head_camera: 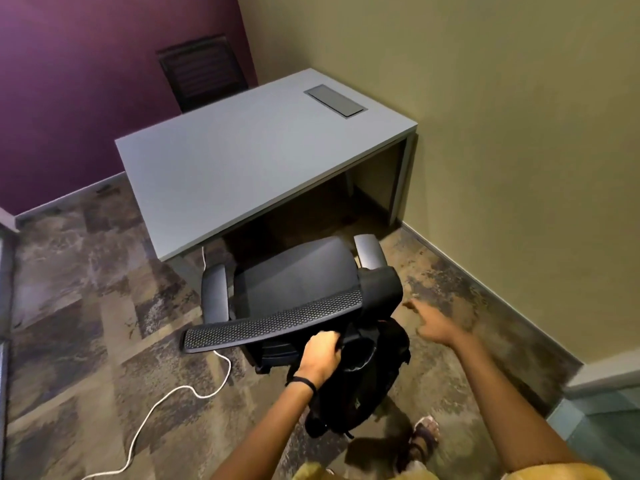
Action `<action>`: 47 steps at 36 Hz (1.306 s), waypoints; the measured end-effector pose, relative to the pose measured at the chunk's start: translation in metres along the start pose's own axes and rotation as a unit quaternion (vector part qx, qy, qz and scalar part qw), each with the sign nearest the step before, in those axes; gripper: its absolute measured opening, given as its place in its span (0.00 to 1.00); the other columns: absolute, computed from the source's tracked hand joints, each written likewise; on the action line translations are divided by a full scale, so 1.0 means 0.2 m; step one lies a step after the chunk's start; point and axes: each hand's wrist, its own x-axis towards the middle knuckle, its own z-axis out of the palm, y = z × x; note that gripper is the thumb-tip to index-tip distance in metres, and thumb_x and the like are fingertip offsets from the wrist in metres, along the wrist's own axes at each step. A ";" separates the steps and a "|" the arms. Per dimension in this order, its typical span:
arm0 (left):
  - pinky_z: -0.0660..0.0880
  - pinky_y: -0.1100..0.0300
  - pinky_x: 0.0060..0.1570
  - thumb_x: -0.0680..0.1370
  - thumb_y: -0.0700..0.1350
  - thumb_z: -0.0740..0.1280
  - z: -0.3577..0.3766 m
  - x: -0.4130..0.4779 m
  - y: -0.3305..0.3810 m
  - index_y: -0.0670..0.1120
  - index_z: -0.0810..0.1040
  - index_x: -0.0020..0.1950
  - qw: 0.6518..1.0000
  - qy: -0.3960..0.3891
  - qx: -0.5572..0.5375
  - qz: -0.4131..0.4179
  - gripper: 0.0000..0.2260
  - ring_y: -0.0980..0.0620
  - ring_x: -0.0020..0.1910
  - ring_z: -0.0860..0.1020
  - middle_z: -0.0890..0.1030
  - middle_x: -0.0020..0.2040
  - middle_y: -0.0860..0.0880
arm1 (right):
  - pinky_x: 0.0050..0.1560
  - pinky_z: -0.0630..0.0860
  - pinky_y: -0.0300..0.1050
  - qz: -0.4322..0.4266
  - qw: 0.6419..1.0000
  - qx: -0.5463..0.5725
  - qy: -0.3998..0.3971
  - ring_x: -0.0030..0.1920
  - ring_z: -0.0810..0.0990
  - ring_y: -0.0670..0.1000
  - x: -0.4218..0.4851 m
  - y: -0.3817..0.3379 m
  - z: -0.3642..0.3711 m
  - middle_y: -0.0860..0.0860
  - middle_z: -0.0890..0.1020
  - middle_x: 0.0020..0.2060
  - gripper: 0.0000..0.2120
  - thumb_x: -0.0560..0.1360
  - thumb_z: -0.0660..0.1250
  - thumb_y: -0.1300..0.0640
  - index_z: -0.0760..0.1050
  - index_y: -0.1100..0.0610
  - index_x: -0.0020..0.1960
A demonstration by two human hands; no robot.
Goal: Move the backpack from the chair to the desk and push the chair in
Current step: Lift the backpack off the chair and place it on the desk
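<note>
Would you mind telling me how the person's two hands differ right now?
The left hand is closed around the top of the black backpack; the right hand is open and holds nothing. The left wrist wears a dark band; the right wrist is bare. Both reach forward behind the chair.

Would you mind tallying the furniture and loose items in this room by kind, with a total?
Chairs: 2 (office chair, dark chair behind the desk)
Desks: 1 (grey desk)
Backpacks: 1 (black backpack, gripped by the left hand)
Cables: 1 (white cable on the floor)
Total: 5
</note>
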 end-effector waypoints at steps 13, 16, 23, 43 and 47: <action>0.70 0.51 0.62 0.79 0.44 0.60 0.05 0.18 0.24 0.41 0.76 0.60 0.999 -0.012 0.037 -0.006 0.13 0.41 0.61 0.75 0.79 0.60 0.41 | 0.46 0.76 0.49 -0.036 0.997 0.046 0.053 0.47 0.80 0.54 0.14 0.23 0.10 0.57 0.82 0.46 0.16 0.73 0.59 0.70 0.77 0.59 0.56; 0.70 0.52 0.63 0.79 0.42 0.60 0.07 0.22 0.34 0.41 0.76 0.61 0.999 -0.032 0.040 -0.009 0.13 0.41 0.62 0.75 0.79 0.61 0.41 | 0.37 0.68 0.45 -0.047 0.997 0.027 0.061 0.39 0.77 0.50 0.16 0.32 0.03 0.52 0.78 0.36 0.12 0.71 0.59 0.71 0.76 0.58 0.41; 0.70 0.52 0.63 0.78 0.41 0.59 0.17 0.33 0.55 0.41 0.75 0.62 0.997 -0.075 0.025 -0.023 0.14 0.41 0.62 0.74 0.77 0.62 0.39 | 0.33 0.64 0.41 -0.045 0.999 -0.004 0.030 0.37 0.76 0.48 0.20 0.53 -0.13 0.48 0.75 0.32 0.15 0.70 0.59 0.70 0.76 0.52 0.36; 0.75 0.49 0.52 0.77 0.39 0.61 0.31 0.91 1.32 0.42 0.80 0.55 0.995 -0.042 -0.002 0.088 0.11 0.38 0.55 0.79 0.83 0.53 0.39 | 0.47 0.73 0.45 -0.002 0.980 -0.096 0.176 0.52 0.81 0.58 0.16 1.05 -0.92 0.56 0.84 0.50 0.12 0.74 0.65 0.61 0.79 0.54 0.56; 0.75 0.50 0.55 0.78 0.42 0.63 0.15 1.01 1.48 0.44 0.80 0.57 0.992 0.004 -0.021 0.122 0.11 0.40 0.56 0.79 0.84 0.54 0.41 | 0.43 0.75 0.45 -0.011 0.955 -0.091 0.281 0.46 0.83 0.59 0.19 1.02 -1.11 0.58 0.85 0.47 0.12 0.73 0.67 0.64 0.79 0.57 0.55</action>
